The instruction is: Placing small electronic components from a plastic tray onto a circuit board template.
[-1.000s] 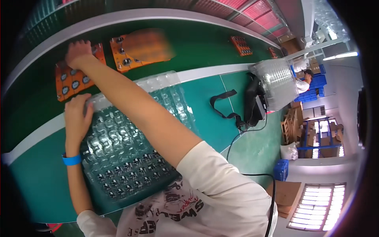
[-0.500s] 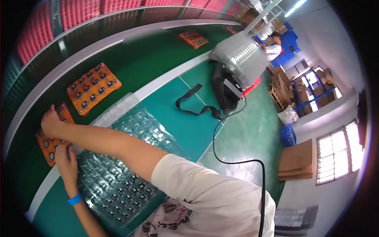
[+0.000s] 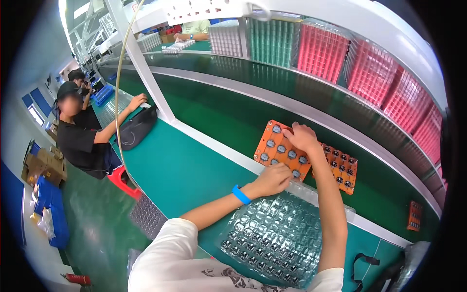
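Observation:
My right hand (image 3: pixel 304 138) reaches over an orange tray (image 3: pixel 261 151) on the green conveyor belt, its fingers curled down at the tray's upper part. Small round black-and-silver parts (image 3: pixel 281 149) sit in rows on the tray. My left hand (image 3: pixel 273 180), below a blue wristband (image 3: pixel 241 194), is closed at the tray's near edge. What either hand's fingertips hold, if anything, is hidden. A clear plastic blister sheet (image 3: pixel 272 214) lies on the bench below my hands, its near rows filled with small dark parts (image 3: pixel 262 253).
A second orange tray (image 3: pixel 348 168) adjoins on the right; another (image 3: pixel 414 216) lies farther along the belt. A white post (image 3: pixel 146 68) and a black bag (image 3: pixel 138 127) stand left, near a seated co-worker (image 3: pixel 80 131). Pink tray stacks (image 3: pixel 323 51) line the far side. A black strap (image 3: pixel 362 267) lies right.
The view has swung left, bringing the co-workers and post into sight. Both hands stay at an orange tray; my left hand's fingers, spread before, are now drawn together.

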Demonstrator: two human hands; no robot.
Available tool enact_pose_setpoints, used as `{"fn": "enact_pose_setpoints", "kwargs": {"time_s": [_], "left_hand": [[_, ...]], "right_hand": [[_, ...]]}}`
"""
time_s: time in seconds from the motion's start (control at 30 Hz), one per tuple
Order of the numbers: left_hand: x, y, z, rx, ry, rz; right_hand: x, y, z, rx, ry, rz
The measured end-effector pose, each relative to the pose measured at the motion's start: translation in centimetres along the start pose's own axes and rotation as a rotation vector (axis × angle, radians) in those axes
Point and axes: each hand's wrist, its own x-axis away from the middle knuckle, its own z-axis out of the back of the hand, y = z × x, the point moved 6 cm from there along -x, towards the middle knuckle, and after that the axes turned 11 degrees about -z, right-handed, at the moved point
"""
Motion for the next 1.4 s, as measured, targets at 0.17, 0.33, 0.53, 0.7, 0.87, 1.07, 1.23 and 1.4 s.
{"fn": "enact_pose_setpoints", "kwargs": {"time_s": [0.17,0.33,0.53,0.7,0.87,1.07,1.23,1.4], "left_hand": [[-1.4,-0.4,-0.8,0.031,-0.009,0.006],[0.7,-2.5,-2.1,-0.04,-0.129,0.009],[3.5,-7.8,0.3,-0.004,-0.114,0.194],[5.7,-12.7,-4.0,0.165,-0.092,0.211],[2.9,-9.6,-0.6,0.212,-0.175,0.303],[-0.1,-6.1,-2.0,0.162,-0.12,0.212],[-0.4,-5.9,-1.1,0.207,-0.128,0.213],[2.6,-8.3,-0.7,0.151,-0.151,0.266]], "right_hand": [[1.3,2.1,2.8,-0.076,0.153,0.032],[1.4,3.0,4.1,-0.209,0.187,0.051],[0.4,5.0,6.2,-0.336,0.452,-0.124],[13.8,13.4,5.9,-0.524,0.32,-0.441],[23.0,17.8,4.0,-0.551,0.181,-0.541],[32.2,21.6,5.8,-0.33,0.036,-0.708],[31.4,21.6,4.3,-0.346,0.047,-0.558],[27.6,18.1,2.6,-0.32,-0.052,-0.62]]}}
